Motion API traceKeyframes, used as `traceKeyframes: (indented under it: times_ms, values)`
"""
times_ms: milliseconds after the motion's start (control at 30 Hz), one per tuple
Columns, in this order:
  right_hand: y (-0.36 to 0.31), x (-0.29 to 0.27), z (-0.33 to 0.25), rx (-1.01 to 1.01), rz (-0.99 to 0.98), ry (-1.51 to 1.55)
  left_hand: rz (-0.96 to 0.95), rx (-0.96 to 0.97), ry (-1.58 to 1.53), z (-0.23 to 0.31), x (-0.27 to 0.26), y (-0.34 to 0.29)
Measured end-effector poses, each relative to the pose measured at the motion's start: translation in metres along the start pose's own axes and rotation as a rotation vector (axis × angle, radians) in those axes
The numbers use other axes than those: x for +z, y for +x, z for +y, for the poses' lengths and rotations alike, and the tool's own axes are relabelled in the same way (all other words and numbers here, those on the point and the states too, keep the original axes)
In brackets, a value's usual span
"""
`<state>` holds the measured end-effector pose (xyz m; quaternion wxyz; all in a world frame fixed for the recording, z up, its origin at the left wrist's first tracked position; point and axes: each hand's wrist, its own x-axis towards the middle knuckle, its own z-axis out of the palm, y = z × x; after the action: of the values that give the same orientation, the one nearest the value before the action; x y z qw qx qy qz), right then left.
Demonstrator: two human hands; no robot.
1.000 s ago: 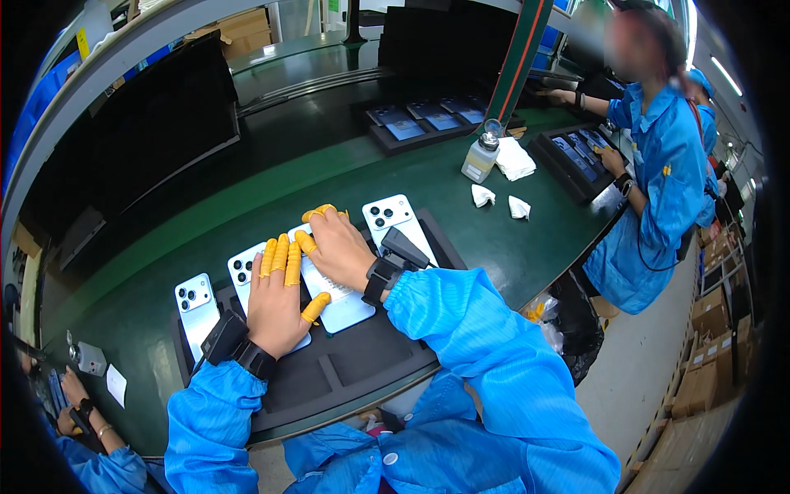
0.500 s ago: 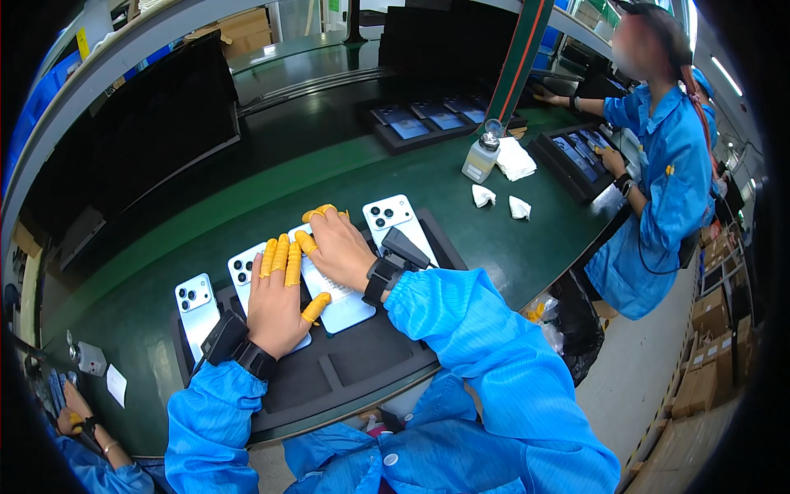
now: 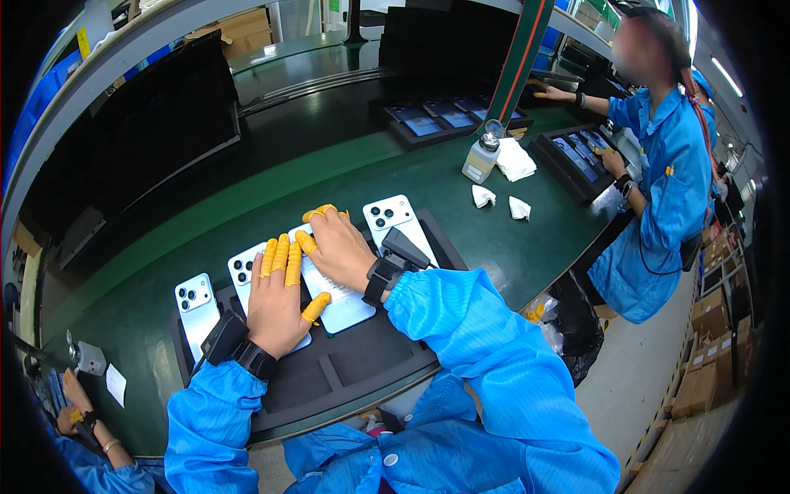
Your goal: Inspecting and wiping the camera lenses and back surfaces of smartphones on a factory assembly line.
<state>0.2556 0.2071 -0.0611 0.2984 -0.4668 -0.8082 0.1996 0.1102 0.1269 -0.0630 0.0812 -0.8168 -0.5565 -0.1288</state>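
Note:
Four pale-blue smartphones lie camera side up along a black foam tray [image 3: 288, 402]. My left hand [image 3: 278, 309], in yellow finger cots, lies over the second phone [image 3: 243, 284] with its fingers stretched out. Its thumb reaches onto the third phone [image 3: 347, 314]. My right hand [image 3: 337, 247] curls its cotted fingers over the camera end of that third phone, hiding its lenses; the thumb rests near its left edge. At the left end is the first phone [image 3: 197, 313]; the rightmost phone [image 3: 407, 224] sits by my right wrist, partly behind the black wrist device [image 3: 403, 247].
A pump bottle [image 3: 481, 158], white cloths [image 3: 515, 160] and crumpled wipes [image 3: 484, 196] stand to the right. Farther back is a tray of phones [image 3: 428, 123]. A co-worker [image 3: 662, 165] handles another tray [image 3: 576, 160]; another person's hands [image 3: 76, 403] show at lower left.
My hands and the phones under them stay put. The far tray has shifted slightly right, and the right co-worker's far hand has moved. The lower-left person's hand has shifted.

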Motion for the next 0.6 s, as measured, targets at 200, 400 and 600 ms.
traceKeyframes:
  times_ms: [200,400,600]
  values:
    - [0.0006,0.0021,0.0021,-0.01,0.018,-0.004,-0.004,-0.003,0.0,0.0013,-0.0012,0.0005]
    - [0.0004,0.0013,0.0018,0.0,0.013,0.008,0.003,0.0,-0.004,0.001,-0.0002,0.0008]
    - [0.0005,0.0018,0.0019,-0.002,0.011,0.015,0.007,0.006,0.002,-0.0001,0.0006,0.0004]
